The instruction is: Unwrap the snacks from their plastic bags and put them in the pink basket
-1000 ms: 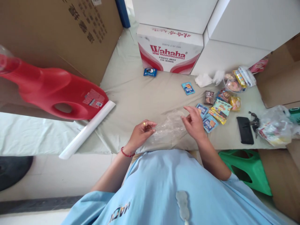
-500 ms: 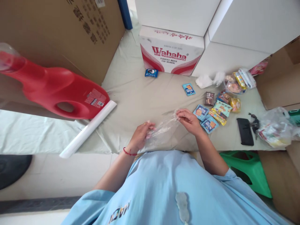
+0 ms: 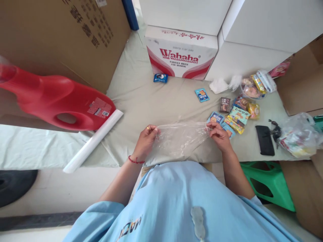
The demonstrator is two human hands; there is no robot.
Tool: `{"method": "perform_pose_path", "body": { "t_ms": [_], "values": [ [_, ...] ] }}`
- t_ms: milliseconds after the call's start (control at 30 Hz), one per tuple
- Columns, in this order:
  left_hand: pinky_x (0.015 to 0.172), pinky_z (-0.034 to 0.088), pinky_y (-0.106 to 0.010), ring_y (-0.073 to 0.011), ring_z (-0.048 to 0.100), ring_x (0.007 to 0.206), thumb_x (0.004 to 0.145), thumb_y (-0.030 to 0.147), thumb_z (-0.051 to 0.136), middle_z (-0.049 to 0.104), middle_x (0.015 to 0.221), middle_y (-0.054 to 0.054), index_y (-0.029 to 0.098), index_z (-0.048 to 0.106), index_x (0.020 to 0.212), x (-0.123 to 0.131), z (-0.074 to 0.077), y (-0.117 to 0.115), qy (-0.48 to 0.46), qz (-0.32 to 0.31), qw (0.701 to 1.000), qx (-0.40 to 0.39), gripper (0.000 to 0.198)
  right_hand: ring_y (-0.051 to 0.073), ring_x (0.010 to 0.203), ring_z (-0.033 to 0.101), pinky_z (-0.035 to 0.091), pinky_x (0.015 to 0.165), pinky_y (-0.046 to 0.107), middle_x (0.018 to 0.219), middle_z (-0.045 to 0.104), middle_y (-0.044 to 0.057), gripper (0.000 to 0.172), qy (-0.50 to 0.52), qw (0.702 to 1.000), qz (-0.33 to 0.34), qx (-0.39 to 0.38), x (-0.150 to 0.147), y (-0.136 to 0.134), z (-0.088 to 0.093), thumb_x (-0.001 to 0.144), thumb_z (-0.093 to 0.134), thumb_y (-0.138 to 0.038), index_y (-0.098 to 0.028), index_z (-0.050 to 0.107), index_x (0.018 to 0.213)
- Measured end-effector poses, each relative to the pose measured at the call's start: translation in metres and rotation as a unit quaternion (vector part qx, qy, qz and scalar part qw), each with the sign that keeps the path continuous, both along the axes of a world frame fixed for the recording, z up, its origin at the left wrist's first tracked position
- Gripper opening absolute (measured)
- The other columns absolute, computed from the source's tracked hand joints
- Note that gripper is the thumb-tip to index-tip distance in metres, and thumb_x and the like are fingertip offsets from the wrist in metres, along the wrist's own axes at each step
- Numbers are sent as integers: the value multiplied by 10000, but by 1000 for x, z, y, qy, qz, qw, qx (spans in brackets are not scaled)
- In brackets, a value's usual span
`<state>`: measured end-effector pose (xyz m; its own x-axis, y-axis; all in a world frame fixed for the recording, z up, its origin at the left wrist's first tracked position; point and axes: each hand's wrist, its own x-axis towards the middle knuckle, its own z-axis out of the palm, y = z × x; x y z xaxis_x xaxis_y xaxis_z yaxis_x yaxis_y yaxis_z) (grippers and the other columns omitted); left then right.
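A clear plastic bag (image 3: 180,139) is stretched flat between my two hands over the cloth-covered surface (image 3: 151,101). My left hand (image 3: 145,141) pinches its left edge; a ring and a red wrist string show. My right hand (image 3: 219,135) pinches the right edge, close to a pile of small snack packets (image 3: 236,116). Both hands are closed on the bag.
A red jug (image 3: 58,101) and a white roll (image 3: 93,141) lie at left. A Wahaha carton (image 3: 180,53) stands at the back, with loose packets (image 3: 202,94) in front. A black phone (image 3: 264,144), a filled plastic bag (image 3: 299,136) and a green stool (image 3: 270,181) are at right.
The crumpled bag has been pulled out flat: my hands moved apart, the right hand shifting rightward and gripping the bag's edge.
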<state>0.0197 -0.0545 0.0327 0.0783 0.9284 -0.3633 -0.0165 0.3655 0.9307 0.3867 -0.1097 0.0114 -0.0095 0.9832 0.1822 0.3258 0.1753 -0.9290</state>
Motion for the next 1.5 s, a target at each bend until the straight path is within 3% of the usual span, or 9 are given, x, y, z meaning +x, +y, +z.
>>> {"method": "perform_pose_path", "body": {
  "t_ms": [167,367,600,867,1000,1133,1267,1400,1500],
  "values": [
    [552,407,-244,-94,516,560,894,572,668,591,769,45,238,493,918,9,0,2,16,36,999,13,378,252,1144,681,553,1022,508,1253,688,102,223,-88,995,-28,25,14,19,4,855,559,-157,-221,678,676],
    [485,339,-257,-105,449,485,953,641,587,572,667,60,236,543,972,9,0,-15,110,38,993,35,407,250,1035,688,552,976,473,1073,725,82,249,-191,955,-194,115,-16,27,51,877,511,-101,-231,702,786],
    [509,325,-259,-120,440,505,862,641,693,565,574,41,204,658,846,-6,-1,-11,136,-74,988,0,438,256,1150,664,606,935,428,1263,744,112,319,-251,936,225,100,-84,-3,42,929,534,-77,-236,767,1077],
    [747,492,-290,-206,629,810,859,655,712,688,747,-47,233,686,674,14,59,94,128,-231,941,211,461,310,1348,622,547,1117,518,1446,679,160,301,-344,907,238,50,-80,-42,6,968,582,-108,-187,783,1177],
    [767,479,-295,-174,612,787,898,568,715,767,942,-83,205,735,762,29,62,147,138,-278,926,216,388,292,1335,637,526,1135,493,1460,678,133,298,-358,899,253,0,-84,-50,12,955,611,-98,-210,788,1168],
    [770,469,-296,-106,527,675,955,387,687,738,972,-39,117,712,1204,37,45,186,238,-223,925,196,368,286,1265,669,545,1079,451,1441,684,149,236,-357,890,281,-32,-94,-49,24,952,632,-102,-189,790,1104],
    [1168,334,-478,-303,549,1233,848,248,817,577,1393,-213,40,549,1400,28,35,184,311,-32,919,241,648,207,1066,736,579,934,325,1203,783,85,250,-253,901,352,-36,-98,-42,41,988,577,-125,-222,784,1089],
    [1246,223,-567,-382,390,1461,961,268,659,522,1466,-218,162,589,1365,25,28,123,354,42,868,346,423,198,987,747,589,891,325,1086,795,70,285,-147,981,129,7,-75,-14,50,1052,504,-245,-240,759,1180],
    [1217,283,-589,-363,526,1387,985,302,595,652,1352,-183,212,699,1229,40,12,68,366,-125,828,406,280,257,1058,708,582,955,421,1106,758,108,313,-192,970,-145,46,-46,31,42,1058,485,-319,-238,747,1210]
  ]
}}
